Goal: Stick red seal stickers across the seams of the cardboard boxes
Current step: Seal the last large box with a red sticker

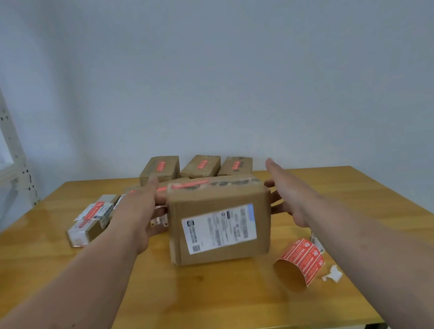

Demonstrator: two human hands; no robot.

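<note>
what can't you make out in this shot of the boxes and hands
Head view only:
- White shipping label on the big brown cardboard box: text blurred.
- Left hand: fingers hidden behind that box.
- Red seal sticker roll: print too small; right forearm covers its far edge.

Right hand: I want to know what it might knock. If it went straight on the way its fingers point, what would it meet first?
Probably the rightmost small box in the back row, with the wall just behind. The right hand points away and slightly left, beside the large box; depth is unclear.
</note>
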